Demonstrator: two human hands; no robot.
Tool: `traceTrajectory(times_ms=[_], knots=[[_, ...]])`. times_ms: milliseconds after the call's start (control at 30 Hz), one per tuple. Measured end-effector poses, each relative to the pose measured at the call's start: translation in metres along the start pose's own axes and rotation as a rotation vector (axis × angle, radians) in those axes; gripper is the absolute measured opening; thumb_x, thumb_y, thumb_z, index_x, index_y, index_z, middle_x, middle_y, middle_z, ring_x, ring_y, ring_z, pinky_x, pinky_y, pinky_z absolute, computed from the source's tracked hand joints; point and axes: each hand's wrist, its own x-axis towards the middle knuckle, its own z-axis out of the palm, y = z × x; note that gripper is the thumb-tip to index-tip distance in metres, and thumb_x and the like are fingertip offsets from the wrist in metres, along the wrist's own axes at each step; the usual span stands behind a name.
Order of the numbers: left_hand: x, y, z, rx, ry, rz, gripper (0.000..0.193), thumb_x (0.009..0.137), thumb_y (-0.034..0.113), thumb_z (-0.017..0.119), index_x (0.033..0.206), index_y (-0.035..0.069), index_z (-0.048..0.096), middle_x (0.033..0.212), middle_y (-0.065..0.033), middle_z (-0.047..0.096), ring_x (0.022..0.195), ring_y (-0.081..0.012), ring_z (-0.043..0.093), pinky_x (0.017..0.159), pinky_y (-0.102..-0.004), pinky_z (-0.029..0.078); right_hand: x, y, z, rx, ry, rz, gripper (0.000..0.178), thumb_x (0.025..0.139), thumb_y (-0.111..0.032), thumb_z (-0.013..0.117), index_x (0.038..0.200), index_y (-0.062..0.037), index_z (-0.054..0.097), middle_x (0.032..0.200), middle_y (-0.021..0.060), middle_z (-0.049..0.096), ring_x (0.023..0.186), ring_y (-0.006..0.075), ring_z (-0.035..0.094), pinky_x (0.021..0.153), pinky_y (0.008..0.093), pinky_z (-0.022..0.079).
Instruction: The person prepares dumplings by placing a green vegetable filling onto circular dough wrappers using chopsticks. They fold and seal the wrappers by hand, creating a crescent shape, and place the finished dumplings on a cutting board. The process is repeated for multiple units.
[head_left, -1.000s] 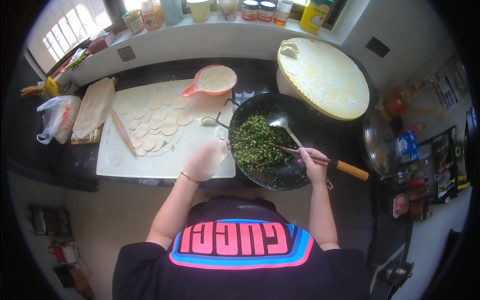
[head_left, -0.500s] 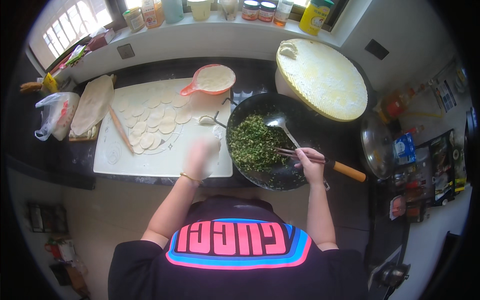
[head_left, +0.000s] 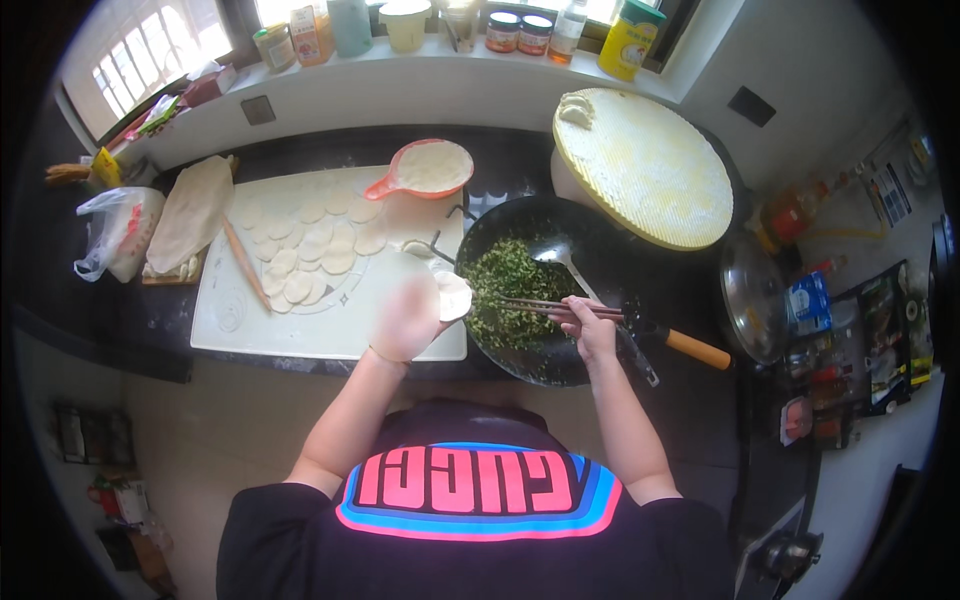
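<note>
My left hand (head_left: 408,318), blurred by motion, holds a round dumpling wrapper (head_left: 455,297) at the left rim of a black wok (head_left: 535,365). In the wok lies chopped green filling (head_left: 505,270). My right hand (head_left: 592,328) grips a pair of chopsticks (head_left: 545,306) whose tips reach into the filling. A metal spoon (head_left: 551,250) rests in the wok, its handle running under the chopsticks. More round wrappers (head_left: 313,243) lie overlapping on a pale mat (head_left: 230,270) to the left. One folded dumpling (head_left: 418,248) sits between the mat's wrappers and the wok.
A rolling pin (head_left: 246,265) lies on the mat; a red scoop of flour (head_left: 430,168) stands behind. At back right is a round floured tray (head_left: 650,165) bearing folded dumplings (head_left: 576,110). The wok's wooden handle (head_left: 698,350) points right, near a glass lid (head_left: 752,290). Jars (head_left: 502,32) line the sill.
My left hand has moved right to the wok's rim, and the wrapper in it now shows. My right hand has shifted left with the chopsticks, away from the spoon handle's upper part.
</note>
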Motion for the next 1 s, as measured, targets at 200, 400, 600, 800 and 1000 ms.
traceTrajectory(times_ms=[200, 400, 600, 800, 1000], knots=[[-0.001, 0.011, -0.014, 0.359, -0.259, 0.039, 0.056, 0.096, 0.034, 0.031, 0.134, -0.008, 0.025, 0.134, -0.0263, 0.036, 0.125, -0.0393, 0.035, 0.107, -0.0516, 0.025, 0.015, 0.012, -0.006, 0.109, -0.014, 0.131, 0.016, 0.084, -0.015, 0.062, 0.092, -0.0012, 0.062, 0.087, 0.0125, 0.067, 0.074, 0.0250, 0.068, 0.051, 0.0208, 0.049], [-0.002, 0.022, -0.007, 0.413, -0.256, 0.099, 0.064, 0.096, 0.044, 0.023, 0.134, -0.008, 0.024, 0.135, -0.0260, 0.035, 0.126, -0.0386, 0.034, 0.108, -0.0508, 0.024, 0.009, 0.007, -0.011, 0.228, 0.017, 0.151, 0.017, 0.086, -0.015, 0.060, 0.090, 0.0011, 0.061, 0.086, 0.0146, 0.066, 0.075, 0.0264, 0.067, 0.050, 0.0177, 0.050], [0.020, 0.013, 0.026, -0.304, -0.109, -0.232, 0.067, 0.095, 0.049, 0.019, 0.133, -0.005, 0.029, 0.133, -0.0230, 0.038, 0.124, -0.0368, 0.036, 0.105, -0.0505, 0.026, -0.003, -0.025, -0.023, 0.241, 0.004, 0.006, 0.017, 0.087, -0.014, 0.059, 0.095, 0.0009, 0.060, 0.090, 0.0140, 0.065, 0.078, 0.0265, 0.067, 0.050, 0.0202, 0.051], [0.038, 0.009, 0.089, -0.534, -0.066, -0.364, 0.068, 0.095, 0.052, 0.016, 0.129, -0.004, 0.034, 0.126, -0.0184, 0.046, 0.116, -0.0326, 0.044, 0.102, -0.0503, 0.030, -0.046, -0.061, 0.010, -0.099, -0.044, -0.368, 0.017, 0.088, -0.010, 0.058, 0.098, 0.0033, 0.059, 0.091, 0.0132, 0.065, 0.079, 0.0224, 0.067, 0.056, 0.0232, 0.054], [0.047, 0.008, 0.098, -0.525, 0.022, -0.362, 0.070, 0.094, 0.053, 0.015, 0.131, -0.004, 0.032, 0.130, -0.0207, 0.043, 0.122, -0.0345, 0.039, 0.104, -0.0520, 0.027, -0.075, -0.074, 0.029, -0.801, -0.367, -1.117, 0.018, 0.075, 0.005, 0.066, 0.092, 0.0038, 0.064, 0.095, 0.0179, 0.065, 0.083, 0.0243, 0.066, 0.075, 0.0312, 0.052]])
